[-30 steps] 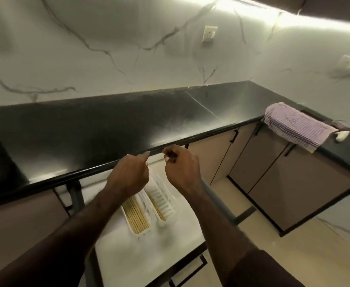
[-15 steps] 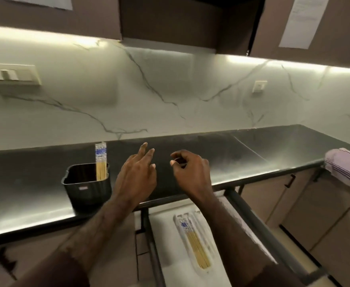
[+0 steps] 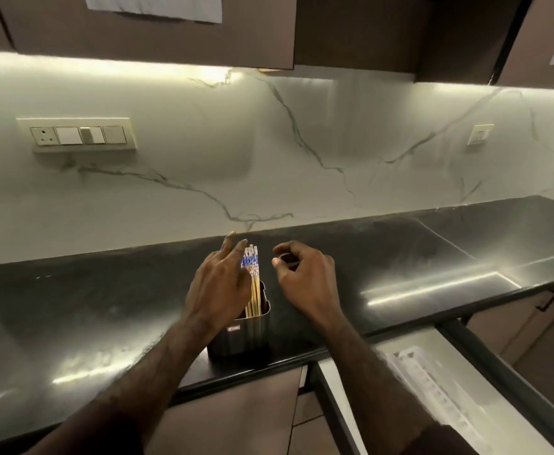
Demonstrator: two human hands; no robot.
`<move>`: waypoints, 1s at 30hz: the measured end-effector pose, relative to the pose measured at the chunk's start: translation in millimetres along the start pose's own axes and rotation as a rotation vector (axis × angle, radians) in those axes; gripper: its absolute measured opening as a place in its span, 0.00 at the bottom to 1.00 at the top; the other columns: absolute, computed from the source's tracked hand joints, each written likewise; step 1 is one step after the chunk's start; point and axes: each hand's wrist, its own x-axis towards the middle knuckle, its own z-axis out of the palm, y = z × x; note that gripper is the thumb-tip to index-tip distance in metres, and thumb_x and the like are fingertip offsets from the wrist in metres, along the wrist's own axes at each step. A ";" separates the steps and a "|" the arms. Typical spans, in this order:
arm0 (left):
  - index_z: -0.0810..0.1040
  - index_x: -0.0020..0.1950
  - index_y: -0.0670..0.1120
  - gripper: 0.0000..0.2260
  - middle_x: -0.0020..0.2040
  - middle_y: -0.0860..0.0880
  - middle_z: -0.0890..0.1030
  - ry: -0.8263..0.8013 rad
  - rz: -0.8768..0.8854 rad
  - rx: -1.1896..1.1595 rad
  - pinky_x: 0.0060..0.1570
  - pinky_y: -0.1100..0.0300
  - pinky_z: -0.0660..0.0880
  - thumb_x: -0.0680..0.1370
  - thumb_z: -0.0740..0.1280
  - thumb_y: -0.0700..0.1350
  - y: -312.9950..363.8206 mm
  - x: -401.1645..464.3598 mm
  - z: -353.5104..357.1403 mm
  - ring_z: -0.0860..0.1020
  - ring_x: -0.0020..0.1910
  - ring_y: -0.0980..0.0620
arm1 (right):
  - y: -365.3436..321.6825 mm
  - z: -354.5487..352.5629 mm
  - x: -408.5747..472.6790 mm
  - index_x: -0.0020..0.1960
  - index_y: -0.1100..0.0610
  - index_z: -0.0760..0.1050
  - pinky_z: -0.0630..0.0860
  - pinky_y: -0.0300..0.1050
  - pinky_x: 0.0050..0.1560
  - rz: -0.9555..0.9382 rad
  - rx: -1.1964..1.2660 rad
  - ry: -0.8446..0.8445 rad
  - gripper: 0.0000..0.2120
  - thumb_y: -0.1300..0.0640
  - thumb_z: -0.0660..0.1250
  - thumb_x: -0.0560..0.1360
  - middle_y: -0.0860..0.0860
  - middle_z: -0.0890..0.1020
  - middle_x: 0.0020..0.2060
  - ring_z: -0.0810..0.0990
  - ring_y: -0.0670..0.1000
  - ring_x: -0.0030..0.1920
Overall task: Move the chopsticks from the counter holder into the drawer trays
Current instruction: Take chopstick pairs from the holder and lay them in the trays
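Note:
A dark ribbed holder (image 3: 246, 336) stands on the black counter near its front edge. A bundle of wooden chopsticks (image 3: 253, 284) with blue-and-white patterned tops stands upright in it. My left hand (image 3: 218, 287) is over the holder's left side, fingers spread and touching the chopstick tops. My right hand (image 3: 305, 280) hovers just right of the holder with its fingers curled and nothing held. At the lower right the drawer (image 3: 466, 343) is pulled out, with a white tray (image 3: 433, 382) in it, partly blurred.
The black counter (image 3: 105, 307) runs left to right under a white marble backsplash. A switch panel (image 3: 78, 135) and a socket (image 3: 480, 134) are on the wall. Brown cabinets hang above and stand below the counter.
The view swung left from the drawer to the holder. Both hands rose from the drawer trays to the holder, and the left hand now touches the chopsticks.

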 end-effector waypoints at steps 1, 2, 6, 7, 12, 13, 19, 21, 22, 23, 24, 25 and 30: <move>0.67 0.73 0.41 0.24 0.76 0.41 0.63 -0.003 -0.005 -0.005 0.65 0.50 0.69 0.77 0.66 0.39 -7.9 2.1 2.2 0.70 0.69 0.39 | 0.1 8.3 2.5 0.57 0.54 0.80 0.68 0.17 0.40 -0.001 -0.007 -0.014 0.09 0.57 0.69 0.77 0.48 0.85 0.49 0.77 0.37 0.39; 0.67 0.73 0.41 0.24 0.76 0.41 0.63 -0.008 -0.015 -0.006 0.66 0.50 0.67 0.77 0.66 0.39 -15.7 3.5 4.8 0.68 0.71 0.39 | 1.0 16.3 5.0 0.57 0.54 0.80 0.67 0.17 0.40 0.002 -0.010 -0.028 0.10 0.58 0.69 0.77 0.49 0.85 0.49 0.77 0.36 0.38; 0.66 0.74 0.44 0.24 0.76 0.42 0.62 -0.037 -0.049 -0.020 0.70 0.50 0.63 0.78 0.65 0.40 -43.9 11.0 18.0 0.62 0.75 0.41 | 10.2 43.5 18.9 0.58 0.55 0.80 0.68 0.17 0.39 0.014 -0.006 -0.067 0.11 0.60 0.69 0.76 0.49 0.85 0.49 0.76 0.33 0.37; 0.66 0.74 0.44 0.24 0.77 0.43 0.61 -0.038 -0.059 -0.024 0.70 0.50 0.63 0.78 0.65 0.41 -50.6 14.3 21.5 0.61 0.75 0.42 | 13.5 49.9 23.1 0.58 0.55 0.80 0.68 0.18 0.39 0.017 -0.008 -0.075 0.11 0.60 0.69 0.76 0.49 0.85 0.49 0.76 0.33 0.37; 0.64 0.75 0.46 0.25 0.77 0.44 0.61 -0.066 -0.091 -0.014 0.70 0.51 0.62 0.78 0.65 0.42 -75.8 39.6 44.6 0.61 0.75 0.44 | 36.6 79.9 43.9 0.60 0.53 0.79 0.70 0.20 0.39 0.046 -0.028 -0.138 0.12 0.59 0.69 0.77 0.48 0.84 0.51 0.76 0.34 0.39; 0.64 0.75 0.46 0.25 0.77 0.45 0.60 -0.078 -0.104 -0.018 0.70 0.51 0.62 0.79 0.65 0.43 -79.4 46.0 50.3 0.61 0.75 0.45 | 42.2 85.8 49.2 0.60 0.53 0.78 0.71 0.21 0.39 0.060 -0.026 -0.157 0.13 0.58 0.68 0.77 0.47 0.84 0.52 0.76 0.34 0.40; 0.63 0.75 0.48 0.25 0.77 0.47 0.60 -0.160 -0.177 -0.066 0.72 0.53 0.57 0.79 0.63 0.43 -96.0 82.7 88.4 0.59 0.76 0.47 | 71.2 116.4 72.8 0.64 0.52 0.76 0.73 0.28 0.43 0.151 -0.037 -0.291 0.16 0.57 0.68 0.77 0.47 0.83 0.54 0.78 0.38 0.45; 0.63 0.75 0.49 0.25 0.77 0.47 0.62 -0.169 -0.210 -0.111 0.72 0.53 0.56 0.79 0.64 0.42 -101.5 91.0 96.5 0.59 0.76 0.48 | 76.8 124.0 76.6 0.64 0.51 0.76 0.75 0.31 0.46 0.173 -0.048 -0.326 0.16 0.56 0.68 0.77 0.46 0.83 0.52 0.80 0.40 0.47; 0.63 0.75 0.49 0.25 0.77 0.47 0.63 -0.177 -0.225 -0.127 0.72 0.53 0.56 0.79 0.64 0.42 -104.9 94.8 100.1 0.60 0.76 0.48 | 78.7 127.6 77.3 0.64 0.51 0.76 0.77 0.33 0.49 0.184 -0.055 -0.334 0.15 0.56 0.68 0.77 0.46 0.84 0.52 0.81 0.41 0.48; 0.64 0.75 0.49 0.25 0.76 0.47 0.64 -0.186 -0.238 -0.143 0.73 0.52 0.57 0.79 0.64 0.42 -108.1 98.3 103.3 0.61 0.75 0.48 | 79.9 130.1 77.4 0.63 0.51 0.77 0.78 0.37 0.51 0.194 -0.061 -0.336 0.15 0.55 0.68 0.77 0.47 0.84 0.51 0.81 0.41 0.48; 0.65 0.75 0.49 0.24 0.75 0.47 0.65 -0.193 -0.252 -0.160 0.73 0.51 0.59 0.79 0.64 0.41 -110.6 101.2 106.3 0.63 0.75 0.48 | 80.9 132.4 76.9 0.63 0.50 0.77 0.78 0.38 0.53 0.200 -0.069 -0.335 0.15 0.55 0.67 0.77 0.47 0.84 0.51 0.82 0.42 0.49; 0.66 0.74 0.49 0.24 0.75 0.47 0.66 -0.199 -0.261 -0.176 0.73 0.51 0.61 0.78 0.65 0.41 -112.7 102.7 108.5 0.64 0.74 0.48 | 81.4 134.6 75.7 0.63 0.50 0.78 0.77 0.38 0.53 0.207 -0.076 -0.333 0.15 0.55 0.67 0.76 0.47 0.85 0.50 0.82 0.44 0.49; 0.70 0.72 0.48 0.23 0.69 0.47 0.75 -0.169 -0.275 -0.267 0.63 0.64 0.67 0.77 0.67 0.41 -123.0 113.0 118.9 0.73 0.65 0.55 | 87.0 144.1 74.7 0.65 0.49 0.76 0.74 0.35 0.48 0.279 -0.098 -0.338 0.17 0.57 0.66 0.77 0.48 0.84 0.51 0.81 0.45 0.49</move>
